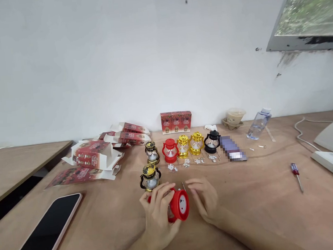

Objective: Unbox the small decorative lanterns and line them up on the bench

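My left hand (159, 209) is wrapped round a red toy lantern (178, 206), tipped on its side so that its round base faces right. A white disc with small dark marks shows inside the base. Just right of the base hovers my right hand (204, 197), its fingers curved and apart, with nothing visible in them. By its fingertips is a small thin metal piece (184, 185); whether they touch it I cannot tell. A black-and-gold lantern (150, 177) stands upright right behind my left hand.
Behind stand another black-and-gold lantern (152, 152), a red lantern (170, 150), gold lanterns (195, 144) and a black lantern (212, 142), with small white parts (186, 162) before them. Opened boxes (93, 154) and a phone (43, 233) lie left; a screwdriver (296, 176) and bottle (258, 124), right.
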{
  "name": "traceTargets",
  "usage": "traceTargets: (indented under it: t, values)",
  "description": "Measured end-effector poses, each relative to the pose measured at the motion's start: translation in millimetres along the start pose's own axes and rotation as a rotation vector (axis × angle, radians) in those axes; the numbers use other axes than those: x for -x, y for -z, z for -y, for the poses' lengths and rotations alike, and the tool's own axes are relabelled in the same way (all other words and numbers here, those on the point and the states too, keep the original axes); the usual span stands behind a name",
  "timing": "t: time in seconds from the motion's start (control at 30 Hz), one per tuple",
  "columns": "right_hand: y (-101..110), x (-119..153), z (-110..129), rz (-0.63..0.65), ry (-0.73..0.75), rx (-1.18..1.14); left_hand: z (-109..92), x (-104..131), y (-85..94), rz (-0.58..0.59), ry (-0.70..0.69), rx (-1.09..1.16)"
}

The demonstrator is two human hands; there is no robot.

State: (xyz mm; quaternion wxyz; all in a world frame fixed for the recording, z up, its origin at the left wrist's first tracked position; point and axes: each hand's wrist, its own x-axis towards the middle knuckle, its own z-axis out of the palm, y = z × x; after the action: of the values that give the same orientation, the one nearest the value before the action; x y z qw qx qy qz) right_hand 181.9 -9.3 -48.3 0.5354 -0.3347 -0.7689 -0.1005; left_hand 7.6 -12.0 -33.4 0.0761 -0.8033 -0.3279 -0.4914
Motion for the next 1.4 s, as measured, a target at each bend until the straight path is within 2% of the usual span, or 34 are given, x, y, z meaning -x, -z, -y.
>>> traceTargets:
  t: [0.07,0.2,0.57,0.83,0.97,1.07,1.23,1.4]
  values:
    - [4,0,5,-0.069,0.072,-0.024,0,-2,1.1,0.004,0.003,-0.014]
    - [5,-1,12,-0.004,0.181,-0.018,1,-1,0.8,0.028,-0.028,-0.003]
    - [3,-4,12,-0.003,0.106,-0.082,0,1,-1.9,0.084,-0.014,0.026]
    - [5,-5,11,0.038,0.171,-0.010,-2,0,-2.5,0.066,-0.002,0.075]
    - [5,-6,11,0.058,0.175,0.031,1,3,-2.9,0.115,0.002,0.112]
    - [4,-6,11,0.065,0.149,0.016,1,2,-1.2,0.154,-0.002,0.106]
    - [3,-5,11,0.050,0.137,-0.081,0,0,0.9,0.141,0.006,0.138]
    - [4,-3,10,0.069,0.164,-0.049,0,0,0.7,0.134,0.009,0.145]
